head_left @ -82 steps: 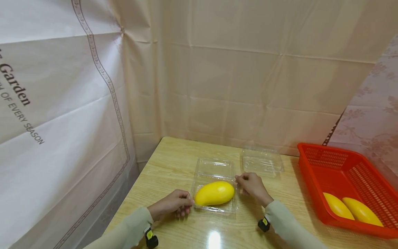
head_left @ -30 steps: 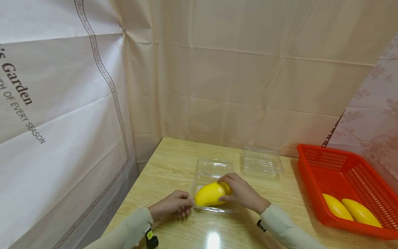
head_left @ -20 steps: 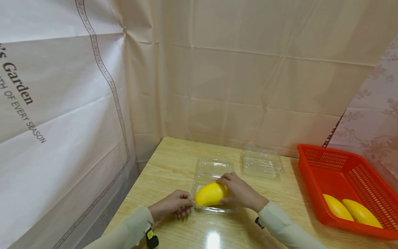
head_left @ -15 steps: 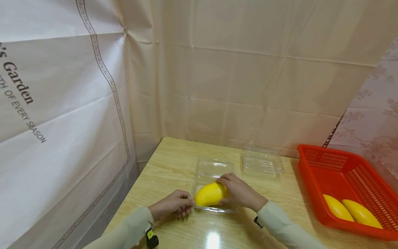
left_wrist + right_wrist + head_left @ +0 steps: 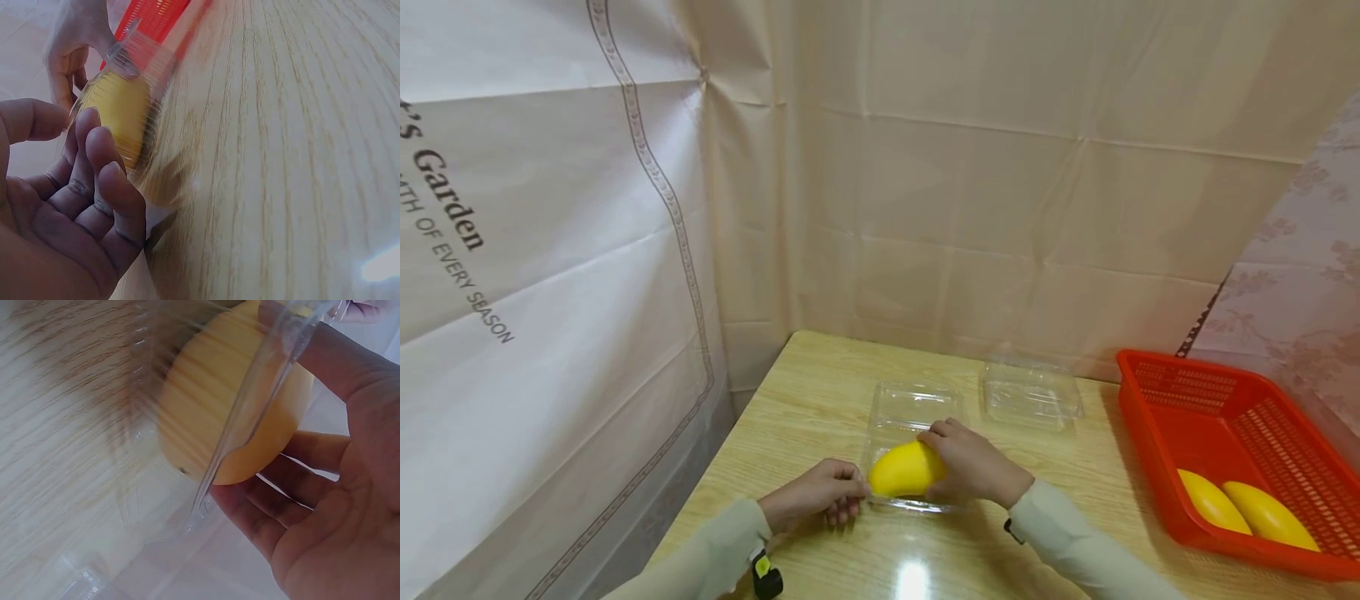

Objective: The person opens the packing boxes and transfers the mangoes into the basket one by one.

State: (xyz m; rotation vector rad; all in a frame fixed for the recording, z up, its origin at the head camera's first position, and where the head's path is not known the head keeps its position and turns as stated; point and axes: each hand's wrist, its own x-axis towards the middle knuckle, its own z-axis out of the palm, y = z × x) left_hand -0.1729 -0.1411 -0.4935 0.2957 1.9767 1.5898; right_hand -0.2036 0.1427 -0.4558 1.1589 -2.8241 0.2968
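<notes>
A yellow mango (image 5: 904, 469) lies in the near half of a clear plastic clamshell box (image 5: 917, 403), whose lid is folded back flat on the table. My left hand (image 5: 815, 494) pinches the box's near-left corner between thumb and index finger; its other fingers curl loosely in the left wrist view. With the right hand (image 5: 979, 463) I grip the mango's right end, fingers over the far side and thumb on the near side. Through the box wall in the right wrist view, the mango (image 5: 209, 394) shows a small dark stem spot. My right hand covers the box's right edge in the head view.
A second clear box (image 5: 1032, 392) stands at the back of the wooden table (image 5: 820, 375). On the right is a red basket (image 5: 1187, 417) with two more mangoes (image 5: 1270, 512) inside. Cloth sheets (image 5: 970, 208) hang behind and to the left.
My right hand has left the box's right edge and taken hold of the mango, then shifted slightly left. The left hand stays at its corner.
</notes>
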